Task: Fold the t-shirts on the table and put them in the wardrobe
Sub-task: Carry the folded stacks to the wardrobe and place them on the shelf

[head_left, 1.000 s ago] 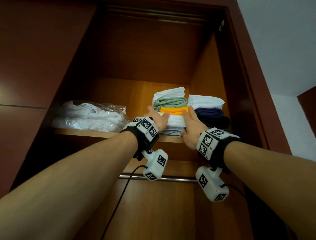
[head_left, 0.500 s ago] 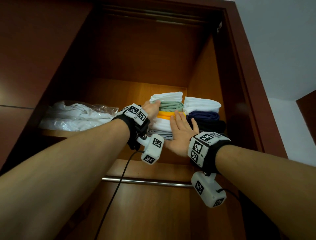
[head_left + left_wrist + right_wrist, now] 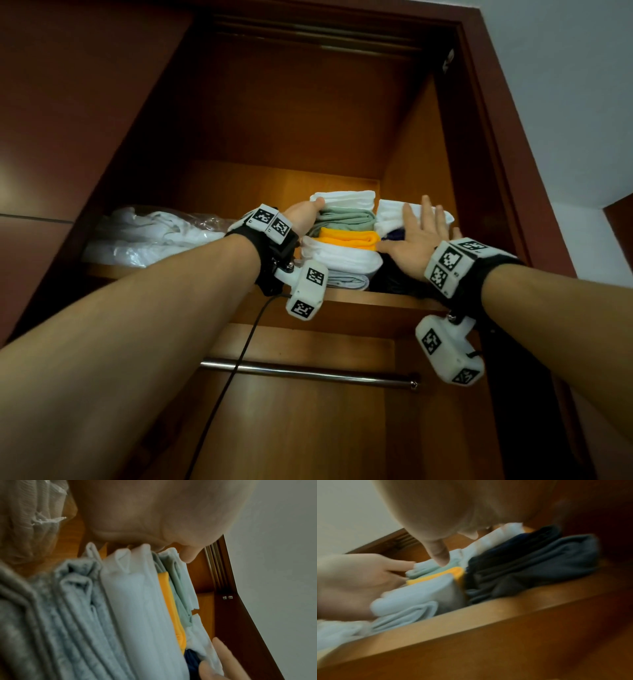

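Both arms reach up to the top shelf (image 3: 376, 297) of the wardrobe (image 3: 472, 144), where the folded t-shirts sit in two stacks side by side at the right end. The left stack (image 3: 342, 240) runs white on top, then pale green, orange, white and a light grey at the bottom; the right stack (image 3: 394, 219) has white on top with navy and a dark grey beneath, pushed close to the wardrobe's right wall.

The left hand (image 3: 306, 214) is set flat against the left side of the left stack, fingers mostly straight with the tips at the top white shirt, seemingly to keep the pile from leaning or sliding left. The right hand (image 3: 416, 236) is spread open with fingers apart, palm laid on the front of the right stack, thumb reaching toward the orange layer; I judge it is pressing that pile back and square. Neither hand grips any cloth. This looks like a final tidy-up of shirts already put away.

A clear plastic bag of white fabric (image 3: 154, 236) lies on the same shelf to the left, apart from the stacks. A metal hanging rail (image 3: 308, 373) runs below.

The right wrist view is blurred; the depth of the shelf behind the stacks is hidden, and the tabletop is out of sight, so whether more shirts remain cannot be told
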Motion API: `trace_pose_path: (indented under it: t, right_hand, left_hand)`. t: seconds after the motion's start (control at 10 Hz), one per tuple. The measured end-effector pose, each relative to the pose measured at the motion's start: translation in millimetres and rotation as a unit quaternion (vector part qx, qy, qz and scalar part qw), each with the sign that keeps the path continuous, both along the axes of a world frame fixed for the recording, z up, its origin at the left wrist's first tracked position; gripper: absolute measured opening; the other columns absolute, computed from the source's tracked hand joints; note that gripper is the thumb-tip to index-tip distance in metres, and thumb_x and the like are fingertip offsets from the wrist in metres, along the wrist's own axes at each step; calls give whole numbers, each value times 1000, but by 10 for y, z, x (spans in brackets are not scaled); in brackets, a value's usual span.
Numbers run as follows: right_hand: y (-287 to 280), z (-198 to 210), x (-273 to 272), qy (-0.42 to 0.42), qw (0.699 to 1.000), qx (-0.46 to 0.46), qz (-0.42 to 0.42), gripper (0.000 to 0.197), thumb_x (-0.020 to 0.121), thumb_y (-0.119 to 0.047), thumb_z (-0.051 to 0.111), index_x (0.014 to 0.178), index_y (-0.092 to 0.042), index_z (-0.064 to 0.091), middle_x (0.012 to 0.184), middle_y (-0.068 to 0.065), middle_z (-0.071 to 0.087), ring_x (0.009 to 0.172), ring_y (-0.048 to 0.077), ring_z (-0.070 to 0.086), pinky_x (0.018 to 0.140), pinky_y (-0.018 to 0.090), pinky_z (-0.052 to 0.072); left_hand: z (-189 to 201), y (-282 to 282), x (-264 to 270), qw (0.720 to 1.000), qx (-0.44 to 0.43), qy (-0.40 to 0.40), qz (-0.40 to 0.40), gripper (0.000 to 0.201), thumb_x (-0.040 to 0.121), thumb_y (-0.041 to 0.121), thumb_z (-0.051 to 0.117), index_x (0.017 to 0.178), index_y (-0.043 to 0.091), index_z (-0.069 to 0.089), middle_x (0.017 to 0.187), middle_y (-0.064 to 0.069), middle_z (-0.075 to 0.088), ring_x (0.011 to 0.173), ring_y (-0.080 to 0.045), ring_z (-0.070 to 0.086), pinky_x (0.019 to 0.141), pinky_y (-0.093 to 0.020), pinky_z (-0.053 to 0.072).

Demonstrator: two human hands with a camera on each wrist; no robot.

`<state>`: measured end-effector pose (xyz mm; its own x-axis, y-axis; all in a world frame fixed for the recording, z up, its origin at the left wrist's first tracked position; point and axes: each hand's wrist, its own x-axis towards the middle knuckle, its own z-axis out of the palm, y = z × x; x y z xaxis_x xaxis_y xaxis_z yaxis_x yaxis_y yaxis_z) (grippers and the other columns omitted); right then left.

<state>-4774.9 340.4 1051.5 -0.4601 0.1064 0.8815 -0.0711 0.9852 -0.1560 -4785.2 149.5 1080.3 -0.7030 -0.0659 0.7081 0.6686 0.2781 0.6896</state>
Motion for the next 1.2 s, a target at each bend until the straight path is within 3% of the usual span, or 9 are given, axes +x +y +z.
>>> trace_pose_path:
  t: [0.1,0.3,0.4,0.5,0.6,0.7,0.8,1.0,1.2]
  right_hand:
    - [57,-47,-77,-25,1000,4,-11,91,86,-73,39,154,-33,-6,159,-4,-24,146,19,-22,118,49,-5]
    - [110,-8,-100,-38,999,-11,14,96,84,-72,45,153,-31,-8,159,-1,-25,147,21,-20,120,46,-5]
    - [189,-15,-74,-32,999,-16,29,98,84,-66,53,154,-31,-6,159,-1,-24,146,21,-22,120,46,-5]
    - [250,-91,-37,-16,999,-20,25,97,86,-60,55,153,-31,-9,157,-1,-29,144,21,-27,119,44,-6]
    - [241,-182,-34,0,999,-40,4,96,88,-60,52,153,-30,-12,157,1,-30,145,23,-26,119,41,-5]
    - [154,-273,-80,27,997,-68,-4,92,90,-57,50,154,-28,-11,157,4,-28,146,25,-21,119,41,-2]
    - [71,-332,-92,48,993,-105,1,89,93,-51,49,154,-25,-9,158,7,-26,147,25,-17,119,41,1]
    - [43,-417,-64,35,993,-115,17,83,95,-43,50,154,-24,-5,159,7,-24,147,24,-17,119,41,1]
    - [94,-442,-75,21,996,-82,26,81,97,-41,48,154,-24,-6,158,6,-25,147,24,-19,119,39,0]
  left_hand:
    - [-13,-17,-48,1000,-11,-6,-9,27,103,43,40,106,16,42,111,-7,44,99,-23,45,101,-42,43]
    - [35,44,-131,999,-21,23,-5,51,103,39,40,140,4,46,114,-10,49,102,-19,45,107,-41,42]
    - [41,144,-80,1000,-11,15,-10,53,103,41,40,141,3,45,139,-16,52,111,-23,52,107,-41,41]
    - [25,168,-62,1000,-7,14,-9,57,103,44,36,141,3,43,143,-16,47,129,-33,47,109,-42,38]
    - [-58,143,34,999,7,21,-48,51,104,41,38,140,6,43,141,-9,46,125,-28,49,97,-30,39]
    - [-159,72,111,997,-20,21,-70,31,104,29,40,130,13,46,108,1,52,85,-12,54,68,-16,45]
    - [-179,15,89,995,-48,-22,-84,50,100,34,47,146,16,37,138,-9,44,112,-24,53,86,-32,45]
    - [-229,19,-139,986,-85,-126,-62,86,80,53,68,146,8,37,136,-21,53,119,-40,56,102,-50,45]
    - [-239,115,-346,994,-83,-68,-4,67,91,50,59,136,3,50,135,-21,56,121,-39,56,103,-52,46]
